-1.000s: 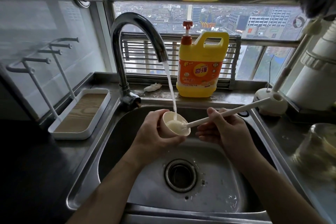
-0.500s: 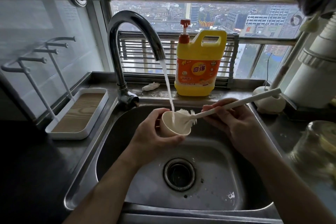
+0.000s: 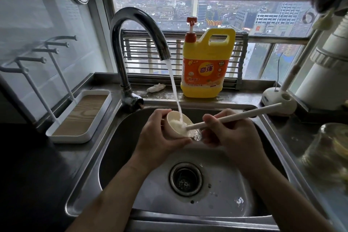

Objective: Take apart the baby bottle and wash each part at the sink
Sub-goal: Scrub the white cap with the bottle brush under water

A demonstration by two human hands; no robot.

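Closest to us is the steel sink (image 3: 116, 147), with its round drain (image 3: 186, 179) low in the middle and wet, bare room around it. Above the drain we hold our work. Our left grip (image 3: 158, 137) is curled round the little cream cup (image 3: 174, 117), one part of the baby bottle, with its open mouth tipped up. Our right grip (image 3: 231, 133) pinches the long white brush (image 3: 235, 116) on its stick.

Half a second ago the bristles were up at the cup's rim. Now they are pushed deep inside again, and the water (image 3: 174, 84) falls right onto them. We think we are scrubbing in and out, so this part is not clean yet and other parts must wait. We cannot see them.

Both sink walls are well apart from our hands, so the brush has room to slide. Its far end comes near the white brush stand (image 3: 271, 96) on the table at the right, so we should mind that when pulling back. A blurry glass jar (image 3: 327, 147) sits there too. At the left, a rack tray (image 3: 81, 117) is well apart.

Farther back, the tap (image 3: 131, 24) bends over the cup, and the yellow soap jug (image 3: 205, 69) stands by the window.
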